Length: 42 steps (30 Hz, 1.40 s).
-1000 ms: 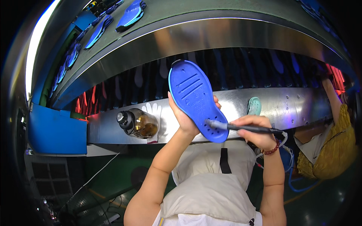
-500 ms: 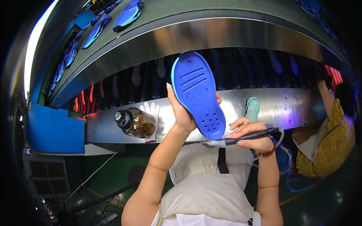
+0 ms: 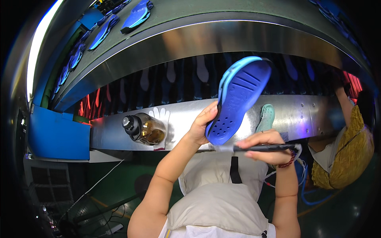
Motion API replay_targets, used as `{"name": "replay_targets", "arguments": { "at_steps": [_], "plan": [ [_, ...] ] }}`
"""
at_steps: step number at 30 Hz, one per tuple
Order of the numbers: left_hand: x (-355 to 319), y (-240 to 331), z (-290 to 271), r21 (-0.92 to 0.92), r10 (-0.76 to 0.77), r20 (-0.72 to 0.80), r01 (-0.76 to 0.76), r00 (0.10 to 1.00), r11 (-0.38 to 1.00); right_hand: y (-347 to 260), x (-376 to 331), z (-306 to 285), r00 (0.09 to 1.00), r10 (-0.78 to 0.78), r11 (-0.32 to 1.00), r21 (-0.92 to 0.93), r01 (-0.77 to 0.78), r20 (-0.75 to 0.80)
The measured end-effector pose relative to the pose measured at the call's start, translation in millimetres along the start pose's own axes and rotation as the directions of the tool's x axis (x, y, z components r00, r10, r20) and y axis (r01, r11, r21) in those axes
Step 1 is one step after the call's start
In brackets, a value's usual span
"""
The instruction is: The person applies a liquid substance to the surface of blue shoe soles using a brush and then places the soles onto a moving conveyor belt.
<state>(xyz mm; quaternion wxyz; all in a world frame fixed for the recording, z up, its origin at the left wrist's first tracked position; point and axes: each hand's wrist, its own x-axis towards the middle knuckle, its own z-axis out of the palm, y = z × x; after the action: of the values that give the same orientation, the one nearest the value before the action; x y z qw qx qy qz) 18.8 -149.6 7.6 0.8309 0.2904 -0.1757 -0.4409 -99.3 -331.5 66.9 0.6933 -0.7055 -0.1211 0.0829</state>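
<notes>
The left hand (image 3: 201, 123) grasps a blue sole (image 3: 238, 99), tilted right. The right hand (image 3: 265, 146) pinches a black brush (image 3: 265, 148) just below it. A bottle (image 3: 143, 129) lies left.

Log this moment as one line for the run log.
left hand: holds blue shoe sole, tilted | right hand: holds black brush, tip at sole's heel | shelf: bottle lying

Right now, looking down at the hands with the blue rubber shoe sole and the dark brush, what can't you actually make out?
- Head view: the bristle tip of the dark slim brush in the right hand is blurred.
- The left hand covers the blue rubber shoe sole's heel edge, and the sole's other face is turned away.
- The amber contents of the clear dark-capped bottle can't be told.
- The co-worker in the yellow patterned top is cut by the dark fisheye rim.
</notes>
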Motion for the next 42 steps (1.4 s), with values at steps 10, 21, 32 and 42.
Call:
{"name": "replay_targets", "arguments": {
  "at_steps": [10,21,32,42],
  "plan": [
    [5.0,13.2,3.4,0.057,-0.434,0.011,0.433,0.901,0.9,-13.1,2.9,-13.5,0.964,-0.147,0.965,-0.18,0.189,0.223],
    [0.0,31.0,-0.1,0.29,-0.567,-0.056,0.557,0.822,0.778,-24.0,6.7,-36.0,0.953,-0.215,0.923,-0.274,0.27,0.214],
    [-8.1,44.0,-15.0,0.323,-0.391,-0.097,0.401,0.915,0.857,4.2,-5.6,-38.1,0.987,-0.155,0.945,-0.298,0.136,-0.043],
    [12.7,1.1,-32.9,-0.247,-0.126,-0.083,0.102,0.989,0.964,14.1,-0.6,-19.9,0.914,-0.264,0.933,-0.32,0.162,-0.309]
  ]
}}
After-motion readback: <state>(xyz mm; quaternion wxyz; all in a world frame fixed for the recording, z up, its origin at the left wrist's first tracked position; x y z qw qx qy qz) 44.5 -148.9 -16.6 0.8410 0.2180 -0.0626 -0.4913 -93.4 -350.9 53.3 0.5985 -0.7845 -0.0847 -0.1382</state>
